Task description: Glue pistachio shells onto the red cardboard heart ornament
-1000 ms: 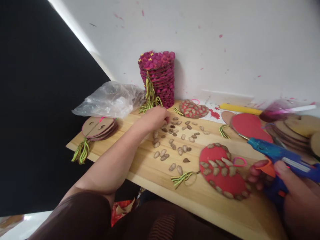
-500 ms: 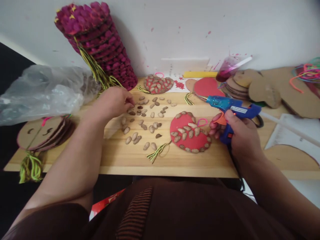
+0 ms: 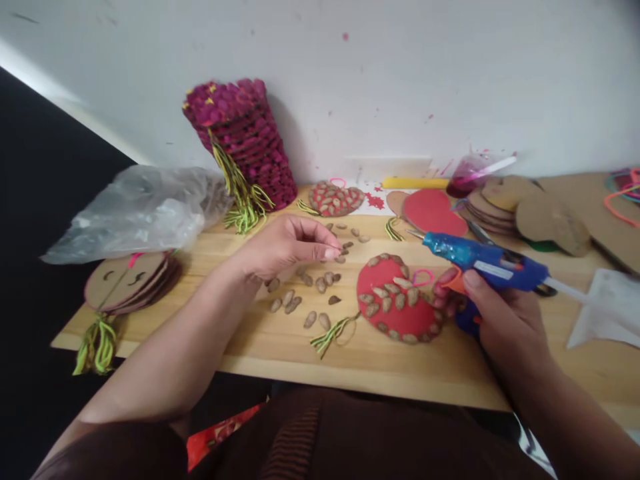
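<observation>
My left hand (image 3: 293, 247) hovers above loose peanuts (image 3: 323, 283) in their shells, thumb and fingers pinched; whatever is between the fingertips is too small to make out. In my right hand (image 3: 505, 310) is a blue glue gun (image 3: 483, 262), with a finger at its orange trigger and the nozzle pointing left. A clear glue stick (image 3: 570, 288) juts from its back. Below the nozzle lies a red cut-out (image 3: 370, 320) with peanuts along its edge and in a band across the middle. It has a pink loop (image 3: 423, 277) and a yellow-green tassel (image 3: 333, 333).
At the back are a peanut-covered red heart (image 3: 336, 198), a plain red cut-out (image 3: 434, 212) and a cup of dark pink liquid (image 3: 467, 177). A magenta textured cylinder (image 3: 250, 143), plastic bag (image 3: 145, 210) and stacked cardboard faces (image 3: 120, 283) stand left. Cardboard pieces (image 3: 570, 200) lie right.
My left hand has lifted from the peanuts and moved right, toward the red cut-out. The glue gun is still in my right hand, its nozzle nearer the cut-out's top. The camera view has shifted.
</observation>
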Demonstrator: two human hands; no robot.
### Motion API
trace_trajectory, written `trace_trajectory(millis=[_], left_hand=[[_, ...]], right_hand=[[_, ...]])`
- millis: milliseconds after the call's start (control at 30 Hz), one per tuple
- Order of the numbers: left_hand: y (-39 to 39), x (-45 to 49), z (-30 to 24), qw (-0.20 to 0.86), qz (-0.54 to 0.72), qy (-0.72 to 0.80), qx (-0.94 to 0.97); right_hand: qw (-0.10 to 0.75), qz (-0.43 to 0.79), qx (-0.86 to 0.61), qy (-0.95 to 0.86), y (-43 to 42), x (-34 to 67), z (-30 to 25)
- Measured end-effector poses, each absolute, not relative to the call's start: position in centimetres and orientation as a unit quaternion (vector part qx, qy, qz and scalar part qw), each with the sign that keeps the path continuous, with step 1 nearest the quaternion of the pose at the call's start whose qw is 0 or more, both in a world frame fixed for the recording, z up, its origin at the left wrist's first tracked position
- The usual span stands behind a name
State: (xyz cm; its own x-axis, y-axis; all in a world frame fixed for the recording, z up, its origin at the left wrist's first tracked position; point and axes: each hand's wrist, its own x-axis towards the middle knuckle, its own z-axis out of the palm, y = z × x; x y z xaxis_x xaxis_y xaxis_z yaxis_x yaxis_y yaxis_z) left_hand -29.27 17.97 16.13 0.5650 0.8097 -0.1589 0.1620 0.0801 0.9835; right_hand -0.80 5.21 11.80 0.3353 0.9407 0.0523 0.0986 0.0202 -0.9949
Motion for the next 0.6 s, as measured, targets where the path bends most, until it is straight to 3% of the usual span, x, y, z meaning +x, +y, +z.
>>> trace_trajectory(millis=[233, 600], left_hand=[[17.8, -28.8, 15.4, 0.752, 0.281, 0.336, 0.492], [17.9, -28.6, 15.0, 0.780, 0.310, 0.319, 0.440]], right_hand=[[0.548, 0.403, -0.551, -0.483, 4.2, -2.1, 13.0], [0.498, 0.331, -0.472, -0.648, 6.9, -3.5, 13.9]])
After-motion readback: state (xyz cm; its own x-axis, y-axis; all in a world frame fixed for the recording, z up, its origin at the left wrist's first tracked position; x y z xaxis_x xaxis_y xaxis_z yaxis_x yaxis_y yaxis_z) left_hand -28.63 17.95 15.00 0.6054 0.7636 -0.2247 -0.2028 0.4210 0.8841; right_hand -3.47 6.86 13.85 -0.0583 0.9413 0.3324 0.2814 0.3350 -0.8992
